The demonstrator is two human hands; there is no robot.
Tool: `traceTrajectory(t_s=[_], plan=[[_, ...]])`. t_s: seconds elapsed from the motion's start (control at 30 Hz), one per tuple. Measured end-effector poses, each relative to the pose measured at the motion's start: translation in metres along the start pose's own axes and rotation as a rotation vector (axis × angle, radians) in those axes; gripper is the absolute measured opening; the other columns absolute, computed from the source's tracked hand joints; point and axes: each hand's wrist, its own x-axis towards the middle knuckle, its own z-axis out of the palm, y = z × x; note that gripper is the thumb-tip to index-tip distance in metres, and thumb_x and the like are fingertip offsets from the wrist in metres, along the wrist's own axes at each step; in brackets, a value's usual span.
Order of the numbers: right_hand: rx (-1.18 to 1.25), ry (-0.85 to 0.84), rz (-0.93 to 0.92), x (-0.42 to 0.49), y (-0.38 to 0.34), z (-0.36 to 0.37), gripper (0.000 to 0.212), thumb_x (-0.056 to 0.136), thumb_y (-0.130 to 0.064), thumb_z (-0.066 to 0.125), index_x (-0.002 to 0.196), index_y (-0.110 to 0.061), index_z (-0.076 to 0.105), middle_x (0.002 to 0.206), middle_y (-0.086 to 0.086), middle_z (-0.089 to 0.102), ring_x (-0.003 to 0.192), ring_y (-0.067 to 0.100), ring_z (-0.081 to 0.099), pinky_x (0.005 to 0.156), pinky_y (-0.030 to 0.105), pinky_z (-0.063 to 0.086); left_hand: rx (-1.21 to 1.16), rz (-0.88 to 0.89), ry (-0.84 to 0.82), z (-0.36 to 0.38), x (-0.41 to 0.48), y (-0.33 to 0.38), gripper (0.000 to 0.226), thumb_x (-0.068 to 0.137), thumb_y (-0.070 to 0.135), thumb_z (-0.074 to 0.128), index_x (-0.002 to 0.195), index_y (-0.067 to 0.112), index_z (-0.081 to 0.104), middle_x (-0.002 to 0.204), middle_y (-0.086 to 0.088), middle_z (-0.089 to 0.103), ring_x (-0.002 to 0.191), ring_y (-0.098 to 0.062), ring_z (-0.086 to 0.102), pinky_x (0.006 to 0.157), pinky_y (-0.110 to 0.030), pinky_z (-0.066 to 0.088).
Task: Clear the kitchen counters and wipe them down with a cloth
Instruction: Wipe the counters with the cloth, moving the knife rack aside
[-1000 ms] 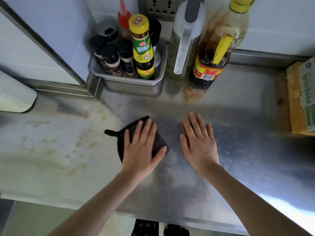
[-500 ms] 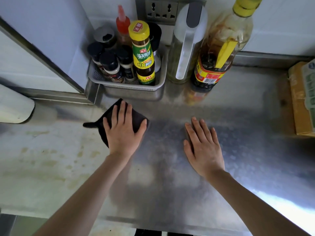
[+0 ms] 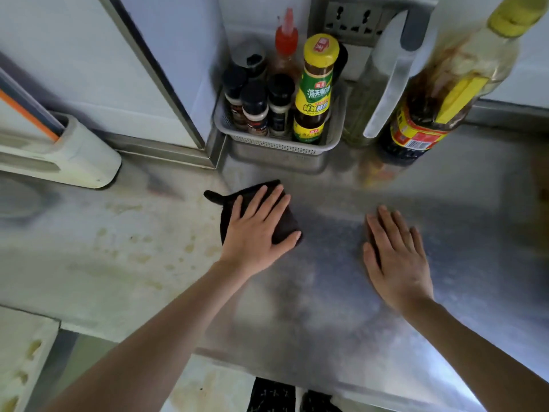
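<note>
1. The left hand point(image 3: 258, 230) lies palm down on a dark cloth point(image 3: 285, 224), fingers spread flat and pressing it onto the counter point(image 3: 326, 292); it is open, not clutching the fabric.
2. The cloth sits on the steel counter just in front of the basket point(image 3: 282, 147), apart from it. A small dark tab of the cloth sticks out to the left past the fingers.
3. The right hand point(image 3: 396, 260) rests flat on the bare counter, fingers together and extended, holding nothing. It is well to the right of the cloth and not touching it.
4. Left of the cloth the counter carries yellowish stains point(image 3: 142, 257) and blotches; under and around the right hand the steel looks greyer, with a bright glare near the front right edge.
5. The basket stands in the back corner and holds small dark-capped jars point(image 3: 255, 111), a red-tipped squeeze bottle point(image 3: 286, 40) and a yellow-capped sauce bottle point(image 3: 315, 90) with a green label.
6. Just right of the basket stands a pale dispenser point(image 3: 386, 90), and beside it a big bottle point(image 3: 439, 93) with a yellow handle and dark liquid.
7. On the wall behind is a socket point(image 3: 353, 19).
8. At far left a white appliance point(image 3: 74, 156) rests on the counter.
</note>
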Motion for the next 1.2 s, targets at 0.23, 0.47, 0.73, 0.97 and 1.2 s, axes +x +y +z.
traceTrajectory(t_s=[0.23, 0.47, 0.73, 0.97, 1.2], plan=[[-0.019, -0.027, 0.022, 0.0, -0.003, -0.001, 0.057, 0.095, -0.04, 0.017, 0.146, -0.016, 0.029, 0.155, 0.006, 0.023, 0.143, 0.024, 0.016, 0.114, 0.046, 0.014, -0.056, -0.349, 0.027, -0.006, 0.046, -0.018, 0.075, 0.083, 0.063, 0.021, 0.142, 0.017, 0.032, 0.154, -0.002, 0.024, 0.141, -0.022, 0.019, 0.11, -0.053, 0.013], [0.056, 0.087, 0.028, -0.003, -0.06, -0.007, 0.05, 0.093, -0.033, 0.03, 0.139, -0.018, 0.04, 0.149, 0.011, 0.035, 0.138, 0.033, 0.031, 0.109, 0.054, 0.024, -0.043, -0.37, -0.026, -0.006, -0.045, -0.003, 0.072, 0.088, 0.058, 0.026, 0.143, 0.012, 0.032, 0.152, -0.008, 0.028, 0.139, -0.028, 0.026, 0.107, -0.056, 0.024], [-0.029, -0.072, -0.157, 0.031, -0.137, 0.015, 0.052, 0.095, -0.038, 0.027, 0.144, -0.023, 0.031, 0.153, 0.006, 0.028, 0.14, 0.03, 0.026, 0.11, 0.05, 0.022, -0.013, -0.427, -0.042, -0.018, -0.048, -0.063, 0.072, 0.085, 0.06, 0.024, 0.143, 0.017, 0.031, 0.153, -0.004, 0.026, 0.141, -0.025, 0.021, 0.109, -0.055, 0.019], [-0.088, -0.093, -0.162, 0.03, -0.136, 0.019, 0.054, 0.096, -0.039, 0.02, 0.147, -0.024, 0.022, 0.156, 0.005, 0.021, 0.143, 0.029, 0.016, 0.113, 0.048, 0.012, -0.109, -0.701, 0.032, -0.018, -0.007, -0.055, 0.076, 0.086, 0.06, 0.018, 0.146, 0.014, 0.02, 0.156, -0.005, 0.014, 0.144, -0.025, 0.01, 0.111, -0.056, 0.009], [-0.075, -0.102, -0.155, 0.03, -0.137, 0.017, 0.055, 0.095, -0.039, 0.017, 0.146, -0.023, 0.025, 0.155, 0.006, 0.023, 0.143, 0.03, 0.018, 0.112, 0.05, 0.017, -0.035, -0.238, -0.01, -0.011, -0.045, -0.064, 0.069, 0.088, 0.06, 0.027, 0.144, 0.019, 0.031, 0.153, 0.001, 0.026, 0.141, -0.019, 0.02, 0.111, -0.051, 0.018]])
